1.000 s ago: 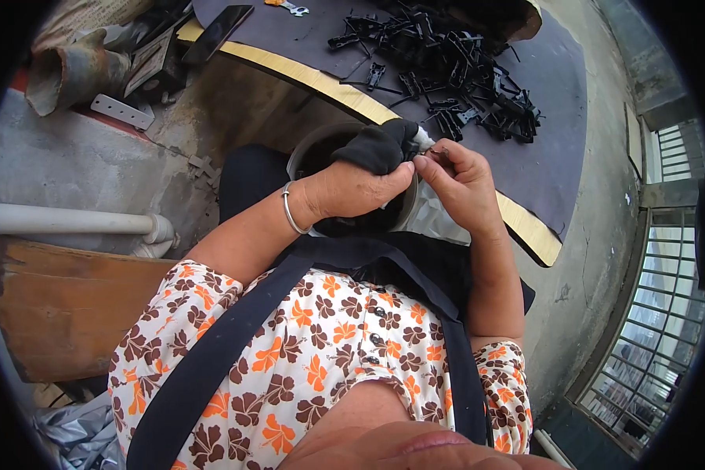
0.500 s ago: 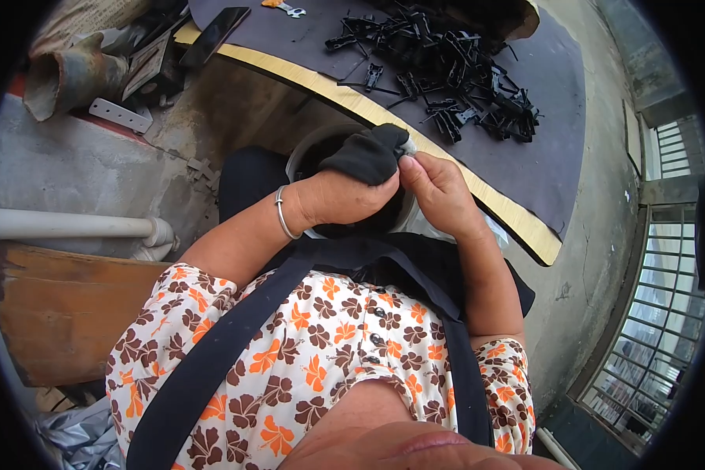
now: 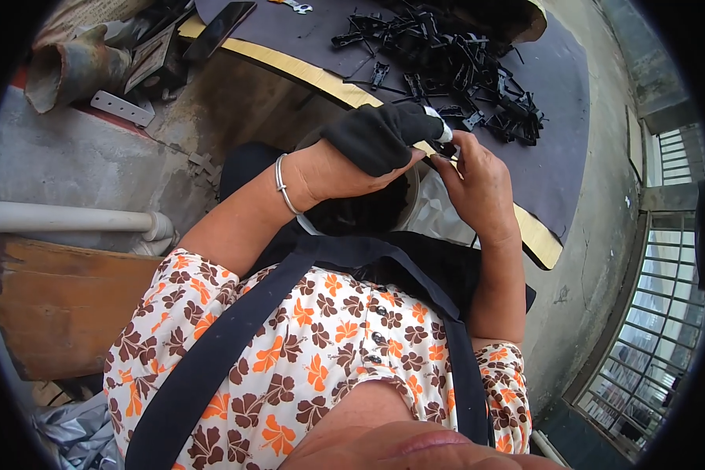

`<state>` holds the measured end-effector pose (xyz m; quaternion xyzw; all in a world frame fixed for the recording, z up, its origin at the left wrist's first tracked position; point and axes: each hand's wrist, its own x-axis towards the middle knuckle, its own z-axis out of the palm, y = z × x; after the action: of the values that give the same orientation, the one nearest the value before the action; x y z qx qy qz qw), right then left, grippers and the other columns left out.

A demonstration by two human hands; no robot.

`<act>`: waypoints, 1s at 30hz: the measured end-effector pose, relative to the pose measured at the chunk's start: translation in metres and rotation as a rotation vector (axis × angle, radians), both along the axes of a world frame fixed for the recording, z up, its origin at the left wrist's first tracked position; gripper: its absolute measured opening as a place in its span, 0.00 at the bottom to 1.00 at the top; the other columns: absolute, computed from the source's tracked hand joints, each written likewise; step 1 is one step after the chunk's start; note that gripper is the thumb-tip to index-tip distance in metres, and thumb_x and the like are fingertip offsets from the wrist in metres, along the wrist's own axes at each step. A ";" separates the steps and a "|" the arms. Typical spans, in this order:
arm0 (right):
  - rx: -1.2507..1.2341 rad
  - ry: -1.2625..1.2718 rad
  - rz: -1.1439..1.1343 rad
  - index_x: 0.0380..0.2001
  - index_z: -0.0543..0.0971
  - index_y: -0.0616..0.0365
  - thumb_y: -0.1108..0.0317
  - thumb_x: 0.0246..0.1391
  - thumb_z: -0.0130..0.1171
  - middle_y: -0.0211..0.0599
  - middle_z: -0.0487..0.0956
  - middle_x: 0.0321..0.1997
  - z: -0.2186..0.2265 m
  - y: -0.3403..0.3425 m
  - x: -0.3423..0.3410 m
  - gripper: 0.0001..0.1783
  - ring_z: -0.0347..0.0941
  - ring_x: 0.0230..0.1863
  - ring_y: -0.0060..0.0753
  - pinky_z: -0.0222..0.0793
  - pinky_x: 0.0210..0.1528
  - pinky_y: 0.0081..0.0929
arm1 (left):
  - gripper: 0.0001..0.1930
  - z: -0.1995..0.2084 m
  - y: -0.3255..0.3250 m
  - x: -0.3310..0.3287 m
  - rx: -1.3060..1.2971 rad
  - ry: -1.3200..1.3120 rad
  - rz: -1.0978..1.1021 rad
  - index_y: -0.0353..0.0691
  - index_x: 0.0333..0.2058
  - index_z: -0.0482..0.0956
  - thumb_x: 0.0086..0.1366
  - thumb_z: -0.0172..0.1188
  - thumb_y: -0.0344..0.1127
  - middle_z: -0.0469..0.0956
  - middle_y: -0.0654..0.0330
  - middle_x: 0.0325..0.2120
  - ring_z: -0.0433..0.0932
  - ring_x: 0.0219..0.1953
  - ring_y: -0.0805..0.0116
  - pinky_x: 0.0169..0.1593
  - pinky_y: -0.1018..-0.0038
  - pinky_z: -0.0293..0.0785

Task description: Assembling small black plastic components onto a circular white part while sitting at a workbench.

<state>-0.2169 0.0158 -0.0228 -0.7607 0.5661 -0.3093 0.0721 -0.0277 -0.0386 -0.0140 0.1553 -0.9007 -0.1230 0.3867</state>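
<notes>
My left hand [image 3: 341, 171] is closed round a folded black cloth [image 3: 376, 141] that looks like a sock or glove. White fabric [image 3: 439, 124] shows at its far right end. Thumb and fingers of my right hand [image 3: 478, 176] are pinched at that end, on a small dark piece whose kind I cannot make out. Both hands are held over the table's near edge and a bucket [image 3: 412, 200] with dark contents. On the table [image 3: 290, 51] lies a heap of black plastic clips [image 3: 462, 74], beyond my hands.
A wrench [image 3: 296, 7] and a dark phone [image 3: 221, 30] lie at the table's far left. To the left are a rusty pipe piece [image 3: 70, 72], a white perforated bracket [image 3: 123, 108], a white pipe [image 3: 70, 217] and a wooden board [image 3: 63, 305]. A barred window [image 3: 642, 313] is at right.
Both hands have moved up and to the right with the black cloth. More of the cloth's white end shows, and my right hand's fingers have shifted their grip on it.
</notes>
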 end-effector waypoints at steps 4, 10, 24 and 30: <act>0.166 -0.117 0.086 0.35 0.72 0.60 0.72 0.44 0.62 0.35 0.69 0.17 0.004 0.000 -0.003 0.13 0.62 0.17 0.26 0.60 0.22 0.23 | 0.13 -0.009 -0.004 -0.005 -0.068 -0.086 0.014 0.32 0.40 0.73 0.54 0.58 0.27 0.76 0.52 0.34 0.75 0.36 0.54 0.40 0.69 0.72; 0.176 -0.472 0.125 0.37 0.73 0.62 0.74 0.46 0.61 0.23 0.60 0.15 0.004 0.005 -0.001 0.13 0.54 0.18 0.15 0.51 0.21 0.16 | 0.10 -0.002 0.000 -0.001 0.326 -0.111 -0.129 0.33 0.39 0.72 0.59 0.54 0.30 0.74 0.56 0.24 0.74 0.24 0.64 0.30 0.73 0.70; 0.177 -0.739 0.077 0.27 0.71 0.60 0.70 0.56 0.55 0.20 0.64 0.19 -0.010 0.005 0.020 0.07 0.56 0.23 0.11 0.54 0.25 0.11 | 0.11 -0.016 0.024 -0.002 0.943 0.200 0.052 0.32 0.39 0.72 0.58 0.54 0.31 0.75 0.54 0.22 0.75 0.24 0.66 0.31 0.74 0.70; 0.300 -0.545 0.140 0.26 0.71 0.63 0.64 0.61 0.48 0.23 0.67 0.20 -0.010 0.006 0.018 0.14 0.59 0.26 0.14 0.59 0.29 0.15 | 0.10 -0.013 0.026 -0.004 0.786 0.169 0.127 0.32 0.39 0.72 0.59 0.53 0.29 0.74 0.63 0.22 0.72 0.23 0.78 0.28 0.80 0.70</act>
<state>-0.1993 0.0215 -0.0328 -0.6678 0.5118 -0.4089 0.3535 -0.0321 -0.0131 -0.0273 0.3357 -0.7388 -0.4460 0.3775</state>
